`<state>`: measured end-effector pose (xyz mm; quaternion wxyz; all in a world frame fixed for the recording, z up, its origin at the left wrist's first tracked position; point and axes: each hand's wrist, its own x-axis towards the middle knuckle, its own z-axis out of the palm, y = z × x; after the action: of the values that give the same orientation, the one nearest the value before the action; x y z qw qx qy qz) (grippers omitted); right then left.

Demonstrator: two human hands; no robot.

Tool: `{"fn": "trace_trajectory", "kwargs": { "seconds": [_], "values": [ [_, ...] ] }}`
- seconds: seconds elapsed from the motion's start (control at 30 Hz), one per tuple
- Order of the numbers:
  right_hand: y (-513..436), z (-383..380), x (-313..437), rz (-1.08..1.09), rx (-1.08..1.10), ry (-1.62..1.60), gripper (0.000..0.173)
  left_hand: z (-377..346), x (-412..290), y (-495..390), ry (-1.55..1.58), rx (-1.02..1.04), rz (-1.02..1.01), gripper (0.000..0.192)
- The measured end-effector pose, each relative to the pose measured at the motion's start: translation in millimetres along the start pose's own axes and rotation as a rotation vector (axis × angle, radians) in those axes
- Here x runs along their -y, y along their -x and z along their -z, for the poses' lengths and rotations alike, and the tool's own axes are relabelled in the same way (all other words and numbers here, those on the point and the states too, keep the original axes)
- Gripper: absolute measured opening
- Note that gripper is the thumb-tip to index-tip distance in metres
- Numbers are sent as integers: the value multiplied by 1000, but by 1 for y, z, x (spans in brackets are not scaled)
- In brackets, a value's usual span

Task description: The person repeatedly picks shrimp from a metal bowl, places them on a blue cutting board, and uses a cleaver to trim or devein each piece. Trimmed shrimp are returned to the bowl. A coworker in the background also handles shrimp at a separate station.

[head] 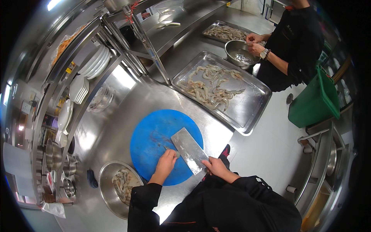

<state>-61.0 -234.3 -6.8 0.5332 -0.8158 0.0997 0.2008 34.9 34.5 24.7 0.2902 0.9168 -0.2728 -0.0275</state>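
A round blue cutting board (145,145) lies on the steel worktop in front of me. My left hand (166,163) grips a raw shrimp (177,155) over the board, its fingers hiding part of it. A broad-bladed cleaver (188,150) lies angled across the board's right side, with my right hand (216,166) closed around its handle. Thin shrimp feelers and small scraps (159,137) are on the board beyond my left hand. To the left of the board, a steel bowl (107,200) holds whole raw shrimp (123,182).
A large steel tray (246,116) with several shrimp sits past the board. Across from me a co-worker (298,49) works over a steel bowl (242,64), beside another tray of shrimp (227,32). A green bin (313,101) stands on the right. Shelves with white plates (95,62) rise left.
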Motion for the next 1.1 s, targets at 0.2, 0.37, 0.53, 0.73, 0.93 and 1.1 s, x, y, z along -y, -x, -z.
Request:
{"fn": "trace_trajectory", "kwargs": {
  "seconds": [0.2, 0.37, 0.53, 0.73, 0.93, 1.1],
  "values": [
    [2, -1, 4, -36, 18, -12, 49, 2, -4, -1, -29, 9, 6, 19],
    [-2, -2, 9, -37, 4, 1, 49, -1, -1, 1, -22, 14, -15, 19],
    [14, 11, 12, -32, 29, -11, 49, -6, 3, 1, -86, -32, -65, 20],
    [15, 8, 11, -26, 20, 7, 50, -7, 9, -3, -83, -17, -50, 19],
    [-7, -9, 10, 71, -42, 79, 50, -13, 12, 1, -75, -83, -71, 20],
    [24, 16, 8, -45, 80, 50, 50, -21, 9, 5, -101, -167, 13, 21]
  ]
}}
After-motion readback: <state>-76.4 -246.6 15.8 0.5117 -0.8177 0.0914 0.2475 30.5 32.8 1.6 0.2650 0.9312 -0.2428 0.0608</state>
